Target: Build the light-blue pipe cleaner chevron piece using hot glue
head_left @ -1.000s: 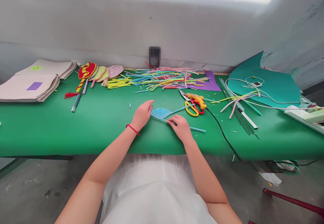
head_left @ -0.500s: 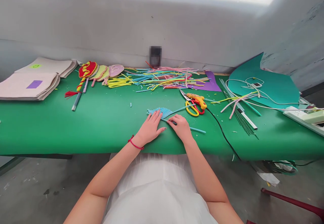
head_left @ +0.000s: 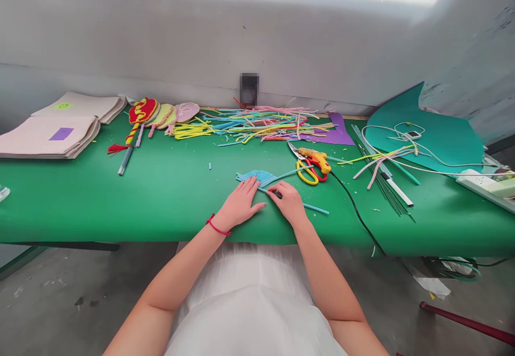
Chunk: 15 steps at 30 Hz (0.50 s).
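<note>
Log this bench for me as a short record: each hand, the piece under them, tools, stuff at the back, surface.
Left hand: palm down, fingers on the blue pipe-cleaner panel
Right hand: fingers closed at the long blue pipe cleaner along the panel's near edge
Panel: blue lengths side by side, partly covered by the left hand
Tools: yellow hot glue gun overlapping scissors, right of the panel
Back: heap of mixed-color pipe cleaners
Surface: green tabletop

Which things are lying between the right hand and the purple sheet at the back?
In the head view, the scissors and the yellow glue gun lie between the right hand and the purple sheet; a blue stem reaches to the scissors.
</note>
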Motion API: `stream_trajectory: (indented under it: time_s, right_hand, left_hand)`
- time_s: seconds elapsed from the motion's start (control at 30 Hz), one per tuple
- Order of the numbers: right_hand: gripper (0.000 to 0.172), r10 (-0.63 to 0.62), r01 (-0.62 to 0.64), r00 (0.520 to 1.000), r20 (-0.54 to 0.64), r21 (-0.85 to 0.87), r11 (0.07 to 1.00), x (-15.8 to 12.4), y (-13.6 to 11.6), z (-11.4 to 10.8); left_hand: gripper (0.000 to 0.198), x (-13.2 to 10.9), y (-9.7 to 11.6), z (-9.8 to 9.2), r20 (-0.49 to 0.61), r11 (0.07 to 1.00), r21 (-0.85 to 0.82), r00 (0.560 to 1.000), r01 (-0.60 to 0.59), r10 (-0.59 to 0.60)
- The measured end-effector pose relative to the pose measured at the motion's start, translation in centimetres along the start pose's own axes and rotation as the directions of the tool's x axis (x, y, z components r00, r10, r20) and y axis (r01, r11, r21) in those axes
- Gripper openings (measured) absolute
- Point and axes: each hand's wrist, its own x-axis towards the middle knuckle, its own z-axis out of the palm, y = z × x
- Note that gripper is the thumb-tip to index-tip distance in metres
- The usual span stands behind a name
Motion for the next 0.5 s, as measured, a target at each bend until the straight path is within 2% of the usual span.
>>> stream_trajectory:
  time_s: [0.3, 0.5]
  right_hand:
    - [0.018, -0.013, 0.012, 1.0, 0.016, 0.061, 0.998, -0.21, 0.31, -0.32]
    - [0.022, 0.021, -0.02, 1.0, -0.012, 0.138, 0.99, -0.51, 0.62, -0.54]
  left_hand:
    - [0.071, 0.03, -0.06, 0.08, -0.005, 1.0, 0.024, 1.0, 0.002, -0.002]
    - [0.07, 0.03, -0.09, 0.17, -0.016, 1.0, 0.004, 1.0, 0.001, -0.001]
